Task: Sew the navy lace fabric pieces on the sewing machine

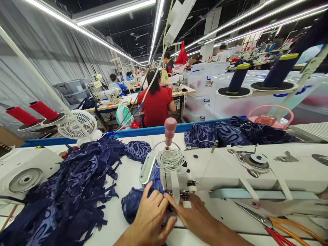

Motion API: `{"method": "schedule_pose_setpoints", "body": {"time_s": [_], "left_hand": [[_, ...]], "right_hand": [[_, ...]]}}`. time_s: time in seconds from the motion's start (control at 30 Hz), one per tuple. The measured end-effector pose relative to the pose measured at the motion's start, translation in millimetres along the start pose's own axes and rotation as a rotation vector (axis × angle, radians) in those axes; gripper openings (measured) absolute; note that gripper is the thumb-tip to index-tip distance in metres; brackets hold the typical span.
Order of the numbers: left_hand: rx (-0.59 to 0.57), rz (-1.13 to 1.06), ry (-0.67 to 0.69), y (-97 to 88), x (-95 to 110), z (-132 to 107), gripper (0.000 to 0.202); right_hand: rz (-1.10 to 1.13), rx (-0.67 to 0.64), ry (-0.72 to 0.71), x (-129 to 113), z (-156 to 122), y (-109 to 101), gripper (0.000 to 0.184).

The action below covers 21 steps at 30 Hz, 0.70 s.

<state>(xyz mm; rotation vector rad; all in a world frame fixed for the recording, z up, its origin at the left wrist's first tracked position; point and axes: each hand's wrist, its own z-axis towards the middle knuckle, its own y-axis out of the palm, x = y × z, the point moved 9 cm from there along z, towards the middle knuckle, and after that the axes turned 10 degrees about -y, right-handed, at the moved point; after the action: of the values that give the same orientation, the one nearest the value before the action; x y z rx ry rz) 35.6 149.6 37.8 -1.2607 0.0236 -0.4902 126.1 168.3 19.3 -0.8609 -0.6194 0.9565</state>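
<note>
A white sewing machine [217, 164] stands in front of me, with a coil of pale cord and a pink-handled tool on its head. At the needle area lies a navy bra cup piece [132, 205], its patterned fabric running back under the head. My left hand [153, 212] is closed on this fabric left of the needle, its index finger stretched forward and thumb bent in. My right hand [194, 215] reaches in beside the presser foot, fingertips on the cloth near my left fingers. Its fingers are partly hidden by the machine head, and the gripped edge is covered.
Navy fabric pieces [77, 177] are heaped at left, and more patterned cloth [230, 131] lies behind the machine. Orange-handled scissors [294, 227] rest at lower right. A small white fan [77, 126] and thread cones [238, 78] flank the table. A person in red [156, 106] sits ahead.
</note>
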Motion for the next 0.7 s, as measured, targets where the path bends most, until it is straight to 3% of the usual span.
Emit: {"method": "schedule_pose_setpoints", "body": {"time_s": [0.13,0.27,0.4,0.47,0.57,0.7], "left_hand": [[-0.043,0.287,-0.040,25.8,-2,-13,0.008],[-0.143,0.516,-0.360,53.2,-35,-41,0.018],[-0.104,0.683,-0.554,31.2,-65,-40,0.039],[-0.003,0.719,-0.532,13.8,-65,-30,0.046],[0.232,0.471,-0.334,1.0,-36,-17,0.049],[0.436,0.131,-0.185,5.0,-4,-13,0.025]], "right_hand": [[0.037,0.039,0.023,6,2,4,0.039],[0.140,0.073,0.128,19,-1,7,0.028],[0.240,0.119,0.237,27,-2,10,0.030],[0.270,0.146,0.267,28,-2,8,0.032],[0.301,0.184,0.270,28,-1,4,0.035],[0.308,0.192,0.232,25,1,2,0.036]]}}
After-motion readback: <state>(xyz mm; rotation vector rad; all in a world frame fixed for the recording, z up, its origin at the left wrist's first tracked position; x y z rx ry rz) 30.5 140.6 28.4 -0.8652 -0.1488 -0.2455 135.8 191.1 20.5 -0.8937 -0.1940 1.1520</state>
